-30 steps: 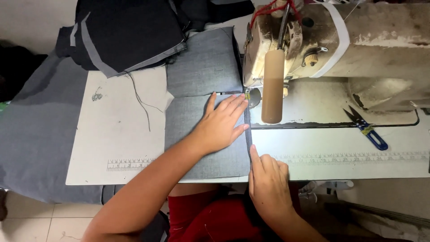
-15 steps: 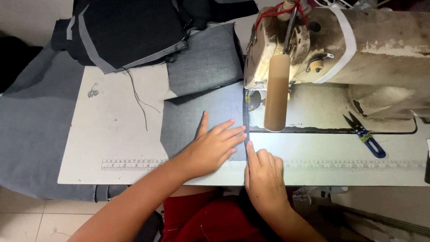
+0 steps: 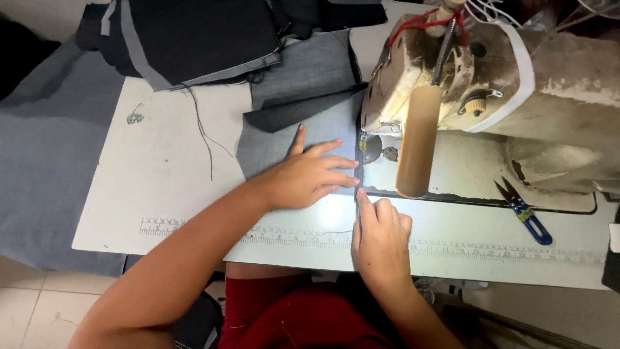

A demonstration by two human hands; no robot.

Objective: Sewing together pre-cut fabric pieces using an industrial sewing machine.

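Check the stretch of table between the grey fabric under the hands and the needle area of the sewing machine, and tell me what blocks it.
Nothing visible blocks it. The left hand lies flat on the grey fabric, the right hand fingers its near edge, and that edge already runs up to the presser foot. The blue snips lie well off to the right.

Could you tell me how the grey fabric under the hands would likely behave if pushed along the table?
The fabric is probably floppy: it folds over near the machine. It likely slides easily on the smooth table, since the left hand presses it flat.

needle hidden behind sewing machine (image 3: 491, 84) head, grey fabric (image 3: 290, 145) partly under left hand (image 3: 310, 178)
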